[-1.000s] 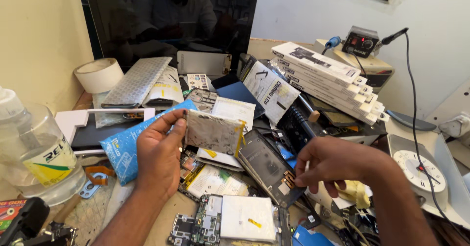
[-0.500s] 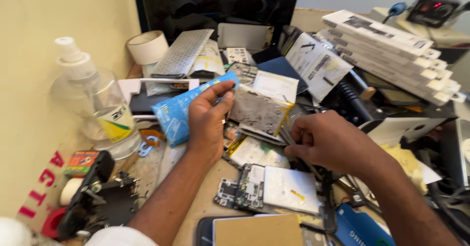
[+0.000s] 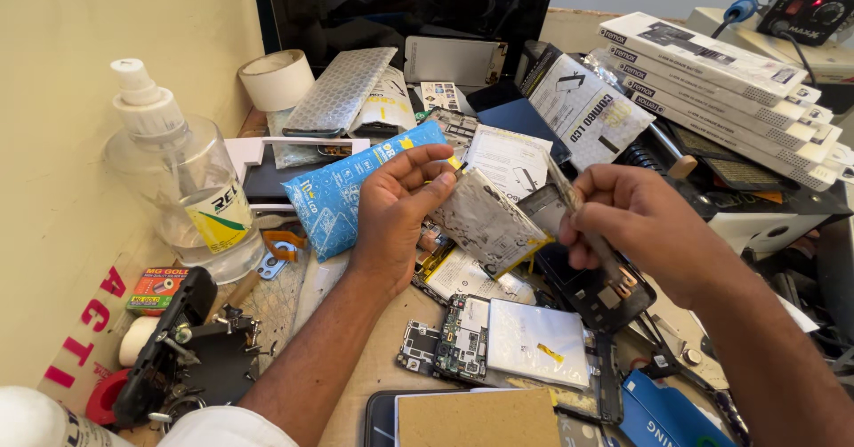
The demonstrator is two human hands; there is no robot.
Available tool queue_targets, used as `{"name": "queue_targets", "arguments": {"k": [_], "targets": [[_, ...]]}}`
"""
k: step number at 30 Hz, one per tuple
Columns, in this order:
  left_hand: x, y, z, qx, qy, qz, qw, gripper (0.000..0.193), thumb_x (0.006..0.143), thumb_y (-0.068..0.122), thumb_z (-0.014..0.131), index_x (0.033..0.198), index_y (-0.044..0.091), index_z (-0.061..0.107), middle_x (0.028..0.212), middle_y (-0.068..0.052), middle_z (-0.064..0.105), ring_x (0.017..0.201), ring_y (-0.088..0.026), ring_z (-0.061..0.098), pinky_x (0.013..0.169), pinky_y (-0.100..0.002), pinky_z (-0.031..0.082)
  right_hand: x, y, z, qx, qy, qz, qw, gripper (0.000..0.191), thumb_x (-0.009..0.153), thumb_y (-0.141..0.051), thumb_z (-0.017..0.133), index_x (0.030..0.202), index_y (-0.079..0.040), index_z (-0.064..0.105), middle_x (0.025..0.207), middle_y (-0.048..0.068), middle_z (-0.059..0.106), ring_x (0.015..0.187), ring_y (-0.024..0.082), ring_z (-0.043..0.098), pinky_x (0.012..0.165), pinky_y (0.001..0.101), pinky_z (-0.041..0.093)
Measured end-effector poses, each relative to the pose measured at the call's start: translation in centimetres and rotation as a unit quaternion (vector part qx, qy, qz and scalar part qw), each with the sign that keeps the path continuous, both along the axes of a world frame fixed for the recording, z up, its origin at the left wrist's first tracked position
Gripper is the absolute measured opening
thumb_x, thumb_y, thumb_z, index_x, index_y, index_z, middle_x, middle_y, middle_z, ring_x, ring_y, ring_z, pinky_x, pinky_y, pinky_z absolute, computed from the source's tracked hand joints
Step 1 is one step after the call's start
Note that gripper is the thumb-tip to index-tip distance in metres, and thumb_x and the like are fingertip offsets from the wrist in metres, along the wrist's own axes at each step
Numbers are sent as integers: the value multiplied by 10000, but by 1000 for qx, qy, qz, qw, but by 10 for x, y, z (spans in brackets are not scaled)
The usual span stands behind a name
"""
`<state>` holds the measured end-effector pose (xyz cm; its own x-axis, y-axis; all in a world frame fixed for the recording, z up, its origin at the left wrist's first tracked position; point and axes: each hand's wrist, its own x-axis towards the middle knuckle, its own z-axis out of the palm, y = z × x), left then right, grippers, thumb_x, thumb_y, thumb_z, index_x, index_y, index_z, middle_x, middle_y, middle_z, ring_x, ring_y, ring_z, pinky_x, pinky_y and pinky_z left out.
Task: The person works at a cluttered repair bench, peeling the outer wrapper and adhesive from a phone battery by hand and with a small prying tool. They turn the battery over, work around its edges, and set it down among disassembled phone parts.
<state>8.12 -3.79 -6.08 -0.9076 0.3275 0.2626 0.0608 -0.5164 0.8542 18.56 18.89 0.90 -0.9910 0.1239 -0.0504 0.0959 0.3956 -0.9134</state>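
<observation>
My left hand [image 3: 398,205] holds a flat silver-grey phone battery [image 3: 483,219] by its left edge, tilted over the cluttered bench. My right hand [image 3: 642,226] is beside the battery's right end, its fingers pinched on a thin flat strip [image 3: 564,191] that sticks up from the fingertips. Below both hands lie an open phone frame [image 3: 594,289] and a bare circuit board [image 3: 445,341] next to a silver panel [image 3: 536,341].
A clear pump bottle [image 3: 185,185] and a tape roll [image 3: 276,79] stand at the left by the wall. A blue packet [image 3: 342,194], stacked white boxes [image 3: 722,77], a dark monitor [image 3: 400,2] and a black holder tool [image 3: 182,358] crowd the bench.
The view has swung left and down, so the bottle and the black tool came into sight. My right hand rose from the bench to the battery's edge, the strip now in its fingers.
</observation>
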Motion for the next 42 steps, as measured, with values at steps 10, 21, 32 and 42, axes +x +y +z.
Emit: {"name": "queue_targets", "arguments": {"k": [10,21,32,42], "targets": [[-12,1,-8,30,-43,-80,995,328,835,32,771,1144,-50,699,995,-150,789,872,-144,738,781,-254,582,5,-22,-1,201,101,45,973,185,849,-179,762,958,-29,760,664,74,681,609,62,549,534,275,496],[-4,6,0,54,-94,-186,977,291,835,81,781,1099,-22,714,961,-129,794,843,-152,741,781,-277,579,16,-35,23,435,421,-37,795,174,705,-210,820,865,-144,801,778,24,747,654,201,732,561,333,558],[19,22,3,-52,-102,-246,963,327,881,175,729,1147,-15,735,983,-87,794,873,-110,732,806,-266,589,21,-8,22,419,294,-47,858,196,732,-292,821,872,-158,794,755,-15,756,640,151,689,581,296,562],[25,31,-4,-73,-27,-239,968,262,931,92,702,1141,-61,729,965,-95,785,847,-91,706,788,-253,557,17,-8,22,411,190,-67,889,198,731,-271,816,891,-158,791,699,-13,775,537,174,636,521,319,513]]}}
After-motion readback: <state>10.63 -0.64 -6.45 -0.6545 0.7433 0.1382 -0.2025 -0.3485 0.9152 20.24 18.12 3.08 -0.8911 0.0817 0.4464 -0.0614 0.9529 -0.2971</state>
